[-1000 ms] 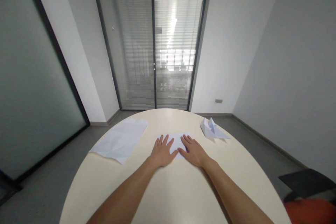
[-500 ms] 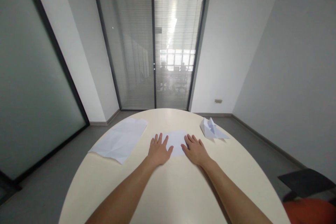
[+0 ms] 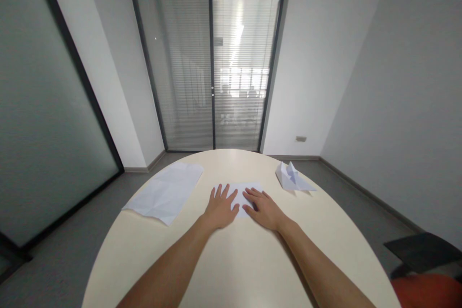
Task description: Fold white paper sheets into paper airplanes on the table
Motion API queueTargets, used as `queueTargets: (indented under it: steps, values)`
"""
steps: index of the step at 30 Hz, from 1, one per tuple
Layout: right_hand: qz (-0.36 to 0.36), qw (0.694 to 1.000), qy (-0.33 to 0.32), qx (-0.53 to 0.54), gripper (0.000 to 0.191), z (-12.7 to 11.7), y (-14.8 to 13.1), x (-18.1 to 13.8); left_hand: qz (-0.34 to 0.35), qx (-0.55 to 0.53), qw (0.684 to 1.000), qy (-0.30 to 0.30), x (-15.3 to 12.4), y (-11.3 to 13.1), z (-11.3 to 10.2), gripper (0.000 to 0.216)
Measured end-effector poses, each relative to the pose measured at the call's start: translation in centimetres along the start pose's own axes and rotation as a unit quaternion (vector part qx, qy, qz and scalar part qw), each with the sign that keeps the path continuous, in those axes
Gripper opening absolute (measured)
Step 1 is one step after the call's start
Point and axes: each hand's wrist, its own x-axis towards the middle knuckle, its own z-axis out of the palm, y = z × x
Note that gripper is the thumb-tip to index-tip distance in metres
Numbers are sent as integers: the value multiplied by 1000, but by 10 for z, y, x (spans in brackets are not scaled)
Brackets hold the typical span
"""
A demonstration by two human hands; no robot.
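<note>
A small folded white paper (image 3: 244,189) lies flat near the middle of a round cream table (image 3: 231,260). My left hand (image 3: 220,208) rests palm down on its left part, fingers stretched out and slightly spread. My right hand (image 3: 263,208) lies flat on its right part, fingers pointing left toward the other hand. Both hands press on the sheet and hold nothing. Most of the paper's near half is hidden under them.
A creased, unfolded white sheet (image 3: 165,192) lies at the table's left. A folded paper shape (image 3: 291,178) sits at the far right. A dark and orange chair (image 3: 422,264) stands at the lower right. Glass doors with blinds (image 3: 211,70) are straight ahead.
Both hands first slid apart along the paper, then came back together; now the right hand's fingers point left, close to the left hand. The paper stays in place.
</note>
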Motion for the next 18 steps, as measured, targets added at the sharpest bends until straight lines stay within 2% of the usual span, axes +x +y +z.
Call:
queueTargets:
  steps: [5,9,14,18]
  values:
    - [54,998,6,-28,62,1,4,3,-35,10,999,33,0,3,2,63]
    - [90,990,84,-63,48,-2,11,5,-37,13,997,59,-1,6,-1,59]
    - [78,985,140,-63,45,-7,15,5,8,1,999,50,1,7,-1,56]
    - [34,992,119,-37,44,-6,8,5,29,-11,999,29,1,8,-3,57]
